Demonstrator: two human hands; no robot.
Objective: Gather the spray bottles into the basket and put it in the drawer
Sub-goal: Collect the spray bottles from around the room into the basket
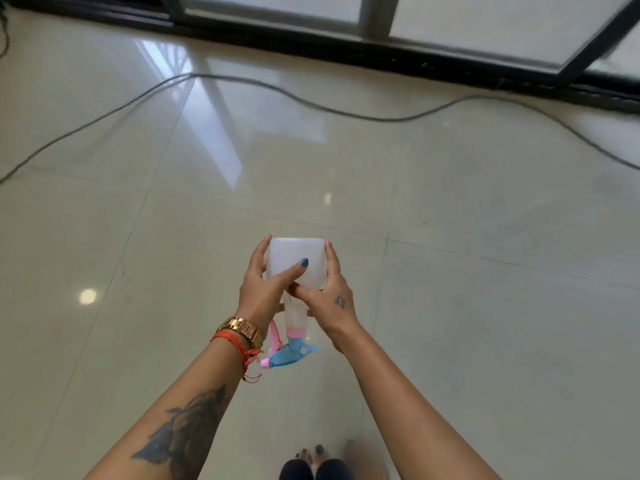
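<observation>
A translucent white spray bottle (297, 252) is held out in front of me over the floor, its base pointing away and its blue and pink trigger head (289, 355) pointing back toward me. My left hand (266, 289) wraps the bottle's left side, thumb laid across its front. On the right side, my right hand (329, 299) grips the bottle body and neck. No basket and no drawer are in view.
Glossy cream floor tiles (450, 271) fill the view. A grey cable (311, 103) snakes across the floor further ahead. A dark-framed glass sliding door (467, 26) runs along the far edge. My bare feet (317, 460) show at the bottom.
</observation>
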